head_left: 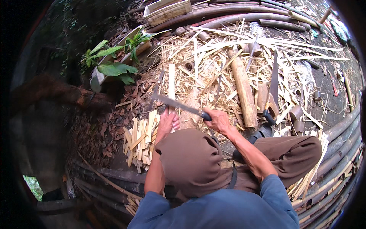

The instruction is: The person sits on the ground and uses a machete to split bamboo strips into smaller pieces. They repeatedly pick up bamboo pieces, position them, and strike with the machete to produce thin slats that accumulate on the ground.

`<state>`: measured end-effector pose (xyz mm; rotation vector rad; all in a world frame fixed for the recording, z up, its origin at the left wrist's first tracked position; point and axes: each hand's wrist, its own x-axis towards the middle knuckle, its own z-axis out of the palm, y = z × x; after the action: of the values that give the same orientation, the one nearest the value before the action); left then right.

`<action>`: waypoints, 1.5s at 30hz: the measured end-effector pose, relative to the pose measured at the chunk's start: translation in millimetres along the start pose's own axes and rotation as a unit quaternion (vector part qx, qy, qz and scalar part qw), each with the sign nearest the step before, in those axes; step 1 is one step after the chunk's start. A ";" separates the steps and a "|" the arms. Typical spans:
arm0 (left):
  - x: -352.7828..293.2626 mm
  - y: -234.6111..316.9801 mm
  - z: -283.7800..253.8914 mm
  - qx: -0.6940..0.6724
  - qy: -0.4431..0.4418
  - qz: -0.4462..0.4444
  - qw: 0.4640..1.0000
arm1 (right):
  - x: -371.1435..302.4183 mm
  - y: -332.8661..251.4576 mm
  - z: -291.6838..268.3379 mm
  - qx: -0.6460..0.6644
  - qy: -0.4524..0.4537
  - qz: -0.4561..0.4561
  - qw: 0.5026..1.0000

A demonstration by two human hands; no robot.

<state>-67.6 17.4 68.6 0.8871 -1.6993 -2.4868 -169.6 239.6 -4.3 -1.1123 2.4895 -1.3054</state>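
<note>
My left hand [167, 121] is closed around a pale, flat bamboo strip [171, 82], which stands up away from me past the fingers. In my right hand [218, 122] is the dark handle of a long-bladed knife [181, 105]. Its blade points to the left and crosses the strip just beyond my left hand; whether it touches the strip, I cannot tell. Close to my left forearm lies a heap of short split bamboo pieces [142, 141]. My knees are bent under brown trousers.
Shavings and thin strips [213, 72] litter the ground ahead. A thick log [243, 89] and a handsaw [273, 84] lie to the right. Bamboo poles [339, 145] line the right side. Farther off are a pale crate [167, 11] and a leafy plant [114, 68].
</note>
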 end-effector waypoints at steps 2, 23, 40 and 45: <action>-25.7 4.9 10.1 0.018 0.010 -0.006 1.000 | 7.6 -7.7 -3.3 -0.064 -0.008 -0.106 0.992; -96.2 11.8 17.1 0.010 -0.028 0.015 0.999 | 64.7 43.1 -142.1 -0.167 0.075 0.208 0.961; -91.6 4.3 0.6 0.024 -0.029 0.044 0.998 | 84.3 6.6 -132.2 0.024 0.120 0.183 0.975; -63.6 21.2 6.8 -0.009 0.009 0.069 0.998 | 81.6 -34.0 -91.4 0.131 0.125 0.135 0.974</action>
<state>-23.7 34.0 116.9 0.7607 -1.6686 -2.3950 -247.7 234.7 96.0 -0.5591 2.4240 -1.7111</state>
